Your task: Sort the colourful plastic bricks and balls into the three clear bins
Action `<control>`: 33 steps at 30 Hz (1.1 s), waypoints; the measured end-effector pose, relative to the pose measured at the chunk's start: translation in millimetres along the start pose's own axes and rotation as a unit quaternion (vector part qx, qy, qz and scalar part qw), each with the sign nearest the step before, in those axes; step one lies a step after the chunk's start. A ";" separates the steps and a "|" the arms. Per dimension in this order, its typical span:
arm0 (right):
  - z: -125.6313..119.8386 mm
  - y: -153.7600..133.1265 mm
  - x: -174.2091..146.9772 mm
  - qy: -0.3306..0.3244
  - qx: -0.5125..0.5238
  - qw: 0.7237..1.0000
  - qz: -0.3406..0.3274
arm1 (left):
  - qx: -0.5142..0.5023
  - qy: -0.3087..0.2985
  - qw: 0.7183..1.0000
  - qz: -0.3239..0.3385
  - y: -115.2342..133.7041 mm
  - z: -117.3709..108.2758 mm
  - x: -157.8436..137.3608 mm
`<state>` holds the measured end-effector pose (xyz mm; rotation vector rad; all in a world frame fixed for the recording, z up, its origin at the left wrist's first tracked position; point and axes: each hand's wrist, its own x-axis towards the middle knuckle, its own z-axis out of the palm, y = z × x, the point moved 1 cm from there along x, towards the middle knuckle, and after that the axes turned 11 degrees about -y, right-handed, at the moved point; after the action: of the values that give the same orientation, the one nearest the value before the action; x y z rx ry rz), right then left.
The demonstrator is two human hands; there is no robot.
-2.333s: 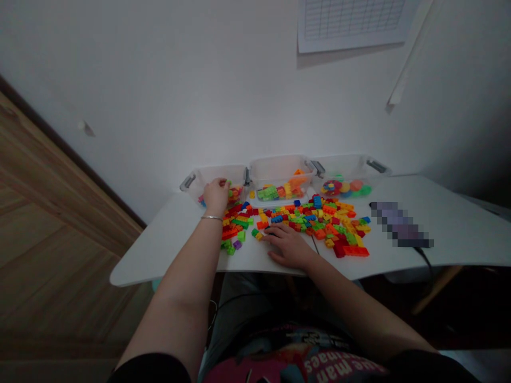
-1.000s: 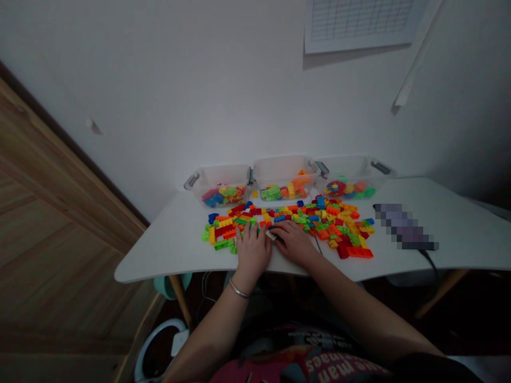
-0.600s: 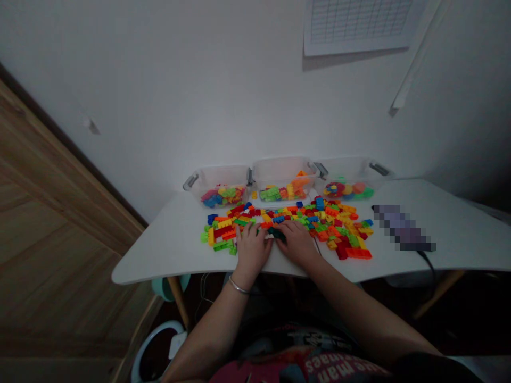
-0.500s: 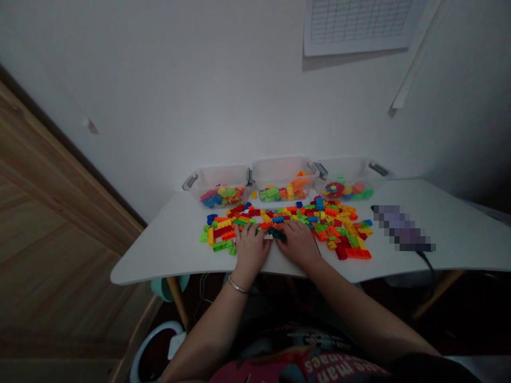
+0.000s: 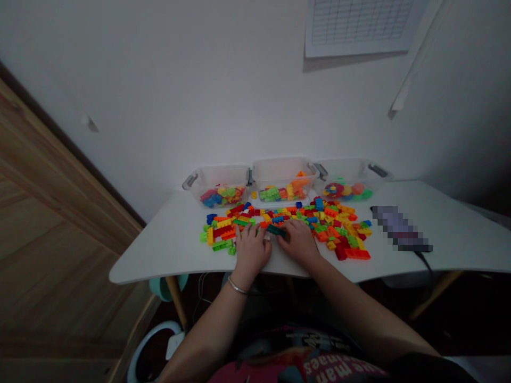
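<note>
My right hand pinches a dark green toy building brick by its right end, just above the table. Beside it, my left hand has its fingers bent over the near edge of the brick pile. A white brick shows in part between the left thumb and forefinger, mostly hidden by that hand. The left end of the green brick is close to the left fingertips; whether the two bricks touch is unclear. Loose red, orange, yellow, blue and green bricks lie around both hands.
Along the wall stand three clear plastic bins, the left bin, middle bin and right bin, each with colourful pieces inside. A blurred-out phone-like device with a cable lies right on the white table.
The dark green brick has turned and shifted slightly, so more of its length shows. Less of the white brick is visible. Both hands stay in nearly the same place.
</note>
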<state>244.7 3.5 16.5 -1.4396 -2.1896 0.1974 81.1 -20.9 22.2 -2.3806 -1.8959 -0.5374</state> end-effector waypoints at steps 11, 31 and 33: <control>-10.4 32.1 22.3 0.155 0.342 0.924 0.078 | 0.008 -0.014 1.000 0.023 -0.7 3.9 1.1; -95.0 73.9 114.1 0.212 0.049 0.960 0.175 | -0.001 -0.007 1.000 0.025 -0.4 3.1 2.2; -92.6 73.4 117.6 0.201 0.019 0.964 0.175 | 0.000 -0.007 1.000 0.025 -0.5 3.1 2.1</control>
<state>313.3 125.6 106.9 -1.6705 -1.5942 0.0601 81.7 -18.1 19.8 -2.4300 -1.8369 -0.5202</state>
